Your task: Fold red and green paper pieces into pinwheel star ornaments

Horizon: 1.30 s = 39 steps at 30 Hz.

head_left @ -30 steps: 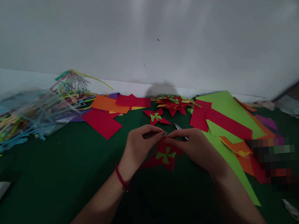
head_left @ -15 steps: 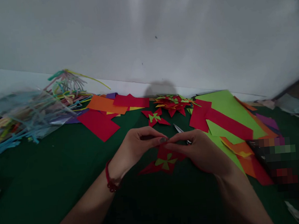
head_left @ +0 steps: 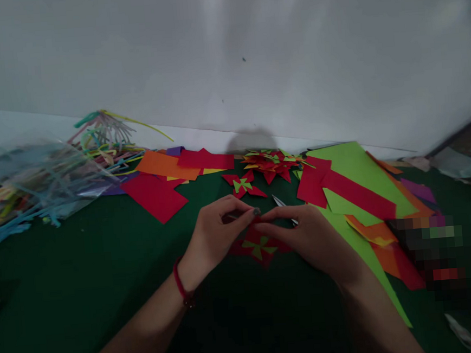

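Observation:
Between my hands is a red paper flower (head_left: 265, 257) with a smaller light-green cutout (head_left: 259, 247) in its middle. My left hand (head_left: 222, 229) pinches the flower's far petal between thumb and fingertips. From the other side, my right hand (head_left: 300, 231) pinches the same petal, its fingertips close to the left ones. Part of the petal is hidden by my fingers. Just beyond my hands lies a similar red and green paper flower (head_left: 243, 185). Scissors (head_left: 279, 201) lie behind my right hand, partly covered by it.
Stacked paper flowers (head_left: 273, 165) stand near the wall. Red sheets (head_left: 155, 196) and an orange sheet (head_left: 165, 164) lie left of them. Large light-green sheets (head_left: 353, 167) spread to the right. Pipe cleaners (head_left: 109, 129) and a clear plastic bag (head_left: 56, 174) lie at far left. The table is covered dark green.
The held flower has turned or tilted a little, and its left petal no longer sticks out as far. My left wrist has shifted slightly right. Both hands still pinch the paper.

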Motion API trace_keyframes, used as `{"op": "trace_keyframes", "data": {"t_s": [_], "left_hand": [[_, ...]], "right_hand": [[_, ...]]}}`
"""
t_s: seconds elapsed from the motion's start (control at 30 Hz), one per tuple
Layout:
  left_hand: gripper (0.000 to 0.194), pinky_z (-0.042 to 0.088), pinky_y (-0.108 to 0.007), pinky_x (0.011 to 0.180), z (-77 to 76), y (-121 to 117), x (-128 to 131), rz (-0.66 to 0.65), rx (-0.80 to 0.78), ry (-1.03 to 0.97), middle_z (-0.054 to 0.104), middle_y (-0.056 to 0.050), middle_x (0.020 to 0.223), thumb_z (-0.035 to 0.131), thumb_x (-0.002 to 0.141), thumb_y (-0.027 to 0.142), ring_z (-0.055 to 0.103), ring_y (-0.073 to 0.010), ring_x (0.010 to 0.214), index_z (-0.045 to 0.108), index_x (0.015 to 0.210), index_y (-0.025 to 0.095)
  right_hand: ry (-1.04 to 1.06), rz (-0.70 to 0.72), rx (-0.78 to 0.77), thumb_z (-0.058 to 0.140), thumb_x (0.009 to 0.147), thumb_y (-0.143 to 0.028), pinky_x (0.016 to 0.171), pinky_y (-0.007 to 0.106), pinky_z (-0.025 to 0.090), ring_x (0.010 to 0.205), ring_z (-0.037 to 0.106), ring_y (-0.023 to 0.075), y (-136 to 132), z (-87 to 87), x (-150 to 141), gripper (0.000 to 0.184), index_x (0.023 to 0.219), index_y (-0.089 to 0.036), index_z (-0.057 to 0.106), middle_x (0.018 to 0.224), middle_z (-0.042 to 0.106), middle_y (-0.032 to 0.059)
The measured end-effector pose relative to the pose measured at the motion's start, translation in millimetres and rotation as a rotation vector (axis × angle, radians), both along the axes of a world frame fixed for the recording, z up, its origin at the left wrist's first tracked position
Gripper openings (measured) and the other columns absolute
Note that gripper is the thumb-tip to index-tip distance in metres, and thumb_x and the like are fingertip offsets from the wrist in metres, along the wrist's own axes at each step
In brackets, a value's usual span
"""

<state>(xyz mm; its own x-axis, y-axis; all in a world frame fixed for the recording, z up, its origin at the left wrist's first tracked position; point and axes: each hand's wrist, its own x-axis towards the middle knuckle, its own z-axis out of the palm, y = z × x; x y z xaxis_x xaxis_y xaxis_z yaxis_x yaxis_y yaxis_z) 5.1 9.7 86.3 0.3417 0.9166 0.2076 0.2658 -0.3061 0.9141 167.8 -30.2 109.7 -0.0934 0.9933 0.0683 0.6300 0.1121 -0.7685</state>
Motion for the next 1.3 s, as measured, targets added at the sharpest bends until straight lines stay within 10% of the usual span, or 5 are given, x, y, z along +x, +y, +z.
{"op": "trace_keyframes", "data": {"t_s": [0.7, 1.3], "left_hand": [[0.017, 0.041, -0.02, 0.057, -8.3, -2, 5, 0.266, 0.212, 0.082, 0.057, -0.001, 0.07, 0.049, 0.081, 0.028, 0.052, -0.0115, 0.063, 0.06, 0.073, 0.018], [0.022, 0.033, -0.021, 0.05, -11.3, 7, -2, 0.087, 0.129, 0.208, 0.057, 0.001, 0.062, 0.049, 0.079, 0.034, 0.049, -0.0108, 0.057, 0.059, 0.067, 0.018]], "right_hand": [[0.075, -0.003, 0.016, 0.056, 0.074, -0.025, 0.06, 0.022, 0.043, 0.065, 0.061, 0.0144, 9, -17.2, -15, 0.012, 0.076, -0.022, 0.068, 0.073, 0.068, -0.0022], [0.176, 0.085, -0.052, 0.056, 0.075, -0.026, 0.064, 0.022, 0.045, 0.074, 0.062, 0.0137, 11, -16.9, -7, 0.015, 0.085, -0.021, 0.066, 0.081, 0.069, -0.0008]]}}
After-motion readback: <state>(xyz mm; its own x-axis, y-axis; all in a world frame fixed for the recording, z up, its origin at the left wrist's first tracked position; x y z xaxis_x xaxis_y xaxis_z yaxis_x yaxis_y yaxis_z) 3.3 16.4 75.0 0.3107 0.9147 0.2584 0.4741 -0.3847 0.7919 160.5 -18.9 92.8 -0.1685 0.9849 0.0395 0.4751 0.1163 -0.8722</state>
